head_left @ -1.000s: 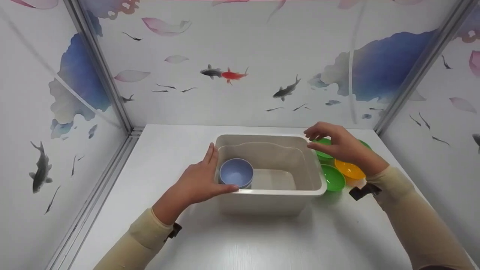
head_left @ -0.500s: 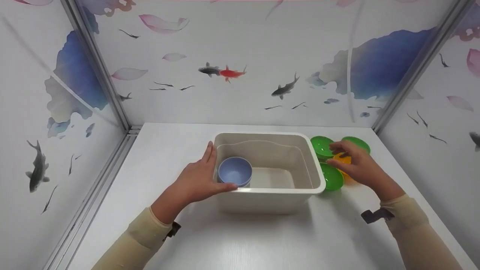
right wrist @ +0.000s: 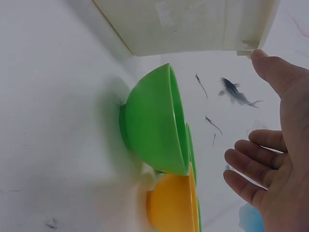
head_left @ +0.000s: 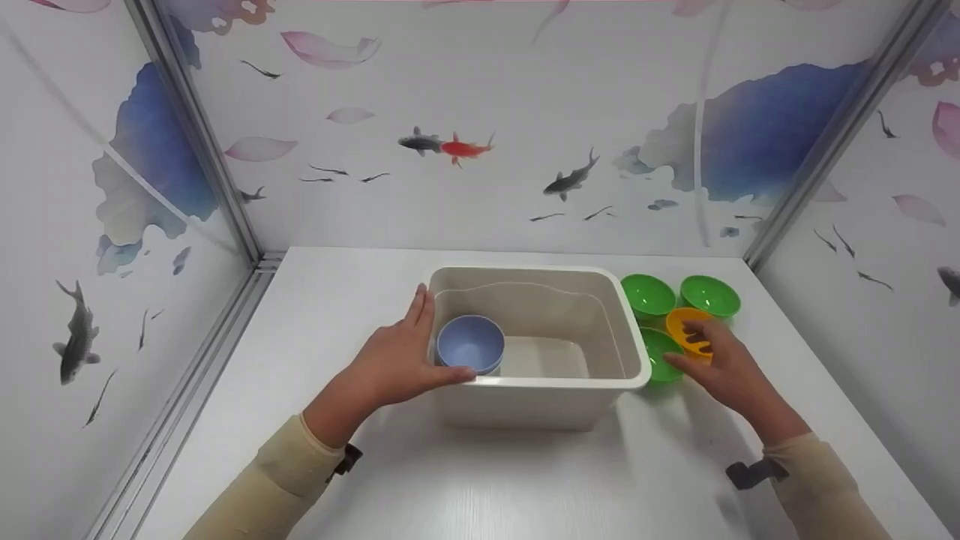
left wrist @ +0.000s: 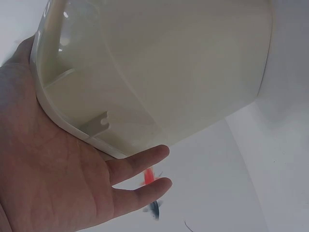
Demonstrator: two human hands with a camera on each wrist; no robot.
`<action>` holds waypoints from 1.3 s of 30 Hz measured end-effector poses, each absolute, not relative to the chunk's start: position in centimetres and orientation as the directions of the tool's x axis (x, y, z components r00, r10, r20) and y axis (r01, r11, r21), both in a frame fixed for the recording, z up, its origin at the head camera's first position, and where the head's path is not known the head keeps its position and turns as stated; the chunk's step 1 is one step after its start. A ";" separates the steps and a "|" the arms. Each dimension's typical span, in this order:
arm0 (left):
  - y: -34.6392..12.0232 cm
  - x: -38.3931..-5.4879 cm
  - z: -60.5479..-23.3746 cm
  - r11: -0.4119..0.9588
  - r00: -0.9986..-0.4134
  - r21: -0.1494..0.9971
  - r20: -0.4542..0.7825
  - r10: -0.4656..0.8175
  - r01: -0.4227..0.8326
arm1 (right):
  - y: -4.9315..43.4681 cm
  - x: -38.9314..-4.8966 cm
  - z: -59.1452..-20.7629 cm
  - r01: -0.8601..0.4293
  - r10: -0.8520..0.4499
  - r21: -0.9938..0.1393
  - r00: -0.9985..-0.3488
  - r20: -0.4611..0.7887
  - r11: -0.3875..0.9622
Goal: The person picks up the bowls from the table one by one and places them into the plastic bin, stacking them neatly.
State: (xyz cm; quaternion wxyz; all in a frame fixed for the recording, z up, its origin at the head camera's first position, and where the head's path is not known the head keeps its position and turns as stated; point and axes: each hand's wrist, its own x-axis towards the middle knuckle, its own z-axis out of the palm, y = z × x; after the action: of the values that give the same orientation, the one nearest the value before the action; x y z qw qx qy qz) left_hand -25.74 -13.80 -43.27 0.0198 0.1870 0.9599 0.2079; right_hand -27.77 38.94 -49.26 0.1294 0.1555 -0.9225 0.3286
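Observation:
My left hand (head_left: 390, 364) rests on the left front corner of a beige plastic bin (head_left: 540, 405), thumb along the front rim and fingers straight on the left side. In the left wrist view, the palm lies against the bin's rim. Inside the bin, at its left end, sits a blue bowl (head_left: 471, 343), apparently stacked on another. With nothing in its spread, slightly bent fingers, my right hand (head_left: 731, 371) hovers over an orange bowl (head_left: 679, 322) and the near green bowl (head_left: 660, 364). The right wrist view shows the green bowl (right wrist: 149, 121) apart from the fingers.
Behind the orange bowl stand two more green bowls, the left one (head_left: 647, 296) close to the bin and the right one (head_left: 710, 298) farther out. All are on a white table (head_left: 480, 480). Printed panels (head_left: 510, 202) enclose it at the back and sides.
My right hand has moved from above the bin's right back corner, rightward and then toward me, over the orange and near green bowls. The left hand stays on the bin.

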 end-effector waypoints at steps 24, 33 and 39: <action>-13.8 -25.7 -43.3 0.847 -0.932 0.407 0.031 0.362 0.342 | 38.8 -26.5 -53.5 -0.016 -0.012 -0.534 -1.000 0.011 0.845; -13.7 -25.7 -43.4 0.848 -0.930 0.402 0.030 0.366 0.346 | 38.0 -26.9 -55.1 -0.049 -0.020 -0.627 -0.998 0.053 0.777; -13.7 -25.8 -43.5 0.850 -0.933 0.406 0.019 0.358 0.335 | 37.3 -27.1 -55.8 -0.066 -0.004 -0.647 -0.995 0.096 0.759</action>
State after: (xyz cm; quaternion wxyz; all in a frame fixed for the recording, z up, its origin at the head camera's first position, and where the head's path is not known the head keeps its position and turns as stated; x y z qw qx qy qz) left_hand -25.79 -13.71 -43.46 0.0285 0.1803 0.9614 0.2057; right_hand -27.13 37.31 -55.76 0.0446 0.0187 -0.9369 0.3463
